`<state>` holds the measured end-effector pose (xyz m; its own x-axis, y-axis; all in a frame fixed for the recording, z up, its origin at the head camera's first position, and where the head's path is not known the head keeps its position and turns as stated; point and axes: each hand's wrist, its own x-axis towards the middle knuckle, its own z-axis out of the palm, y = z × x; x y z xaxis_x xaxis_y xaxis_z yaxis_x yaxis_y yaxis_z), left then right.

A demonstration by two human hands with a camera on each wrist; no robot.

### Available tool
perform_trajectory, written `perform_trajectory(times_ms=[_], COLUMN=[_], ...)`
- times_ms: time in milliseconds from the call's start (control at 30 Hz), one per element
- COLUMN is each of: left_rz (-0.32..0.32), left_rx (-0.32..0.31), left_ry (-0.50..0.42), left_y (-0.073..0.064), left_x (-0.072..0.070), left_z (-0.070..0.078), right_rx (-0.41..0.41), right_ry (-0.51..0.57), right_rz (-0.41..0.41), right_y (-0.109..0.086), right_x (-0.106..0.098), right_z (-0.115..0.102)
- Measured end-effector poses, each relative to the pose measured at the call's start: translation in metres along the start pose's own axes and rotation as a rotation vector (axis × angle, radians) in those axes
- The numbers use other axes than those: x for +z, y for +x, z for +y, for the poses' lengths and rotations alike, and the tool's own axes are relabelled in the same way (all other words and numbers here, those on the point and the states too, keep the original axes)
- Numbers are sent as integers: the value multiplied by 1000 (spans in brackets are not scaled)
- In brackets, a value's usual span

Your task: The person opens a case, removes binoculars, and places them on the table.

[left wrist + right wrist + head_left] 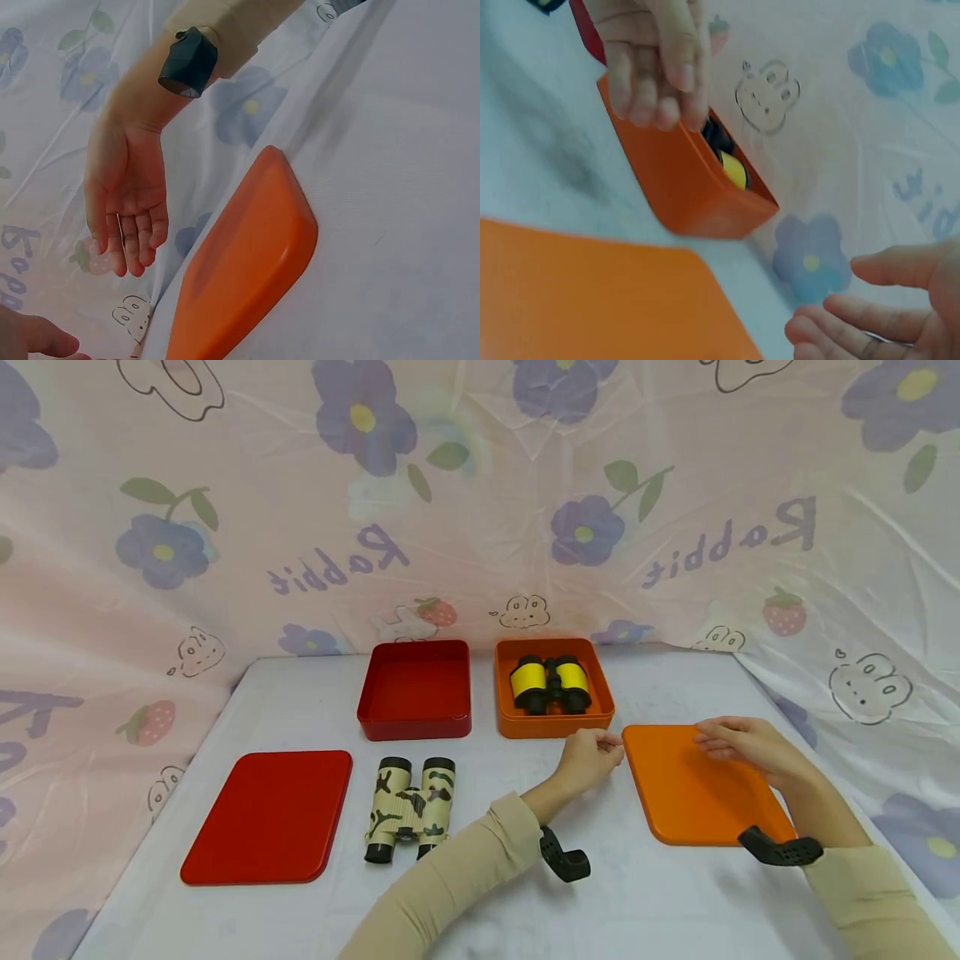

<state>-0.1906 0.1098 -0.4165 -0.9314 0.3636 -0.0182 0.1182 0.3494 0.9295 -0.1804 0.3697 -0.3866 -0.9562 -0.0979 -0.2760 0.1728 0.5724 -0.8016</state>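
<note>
My left hand (587,762) hovers just left of the orange lid (693,789), in front of the orange box (555,727). Its fingers are relaxed and hold nothing. Above the lid's right side is my right hand (750,747), its fingers loosely extended and empty, as the left wrist view of that hand (135,195) also shows. Black and yellow binoculars (551,683) lie inside the orange box, which has no lid on. In the right wrist view, the left hand (652,60) overlaps the side of the orange box (682,180).
An open red box (416,685) with nothing in it stands left of the orange one. The red lid (270,818) lies at the front left. Camouflage binoculars (411,806) rest on the white table between that lid and my left arm. A printed cloth (480,527) hangs behind.
</note>
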Motion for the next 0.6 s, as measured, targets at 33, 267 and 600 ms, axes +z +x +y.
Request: perform_trajectory(times_ms=[33,267,600], left_rz=[-3,9,57], left_rx=[10,40,68], left_ry=[4,7,46], left_y=[0,3,10], left_x=[-2,-19,-47], left_z=[1,9,16], right_rx=[-10,-82,-141], right_ry=[9,27,38], right_rz=[-1,-18,-31], right_y=[0,5,22], right_x=[2,20,40], right_z=[-4,-32,-66])
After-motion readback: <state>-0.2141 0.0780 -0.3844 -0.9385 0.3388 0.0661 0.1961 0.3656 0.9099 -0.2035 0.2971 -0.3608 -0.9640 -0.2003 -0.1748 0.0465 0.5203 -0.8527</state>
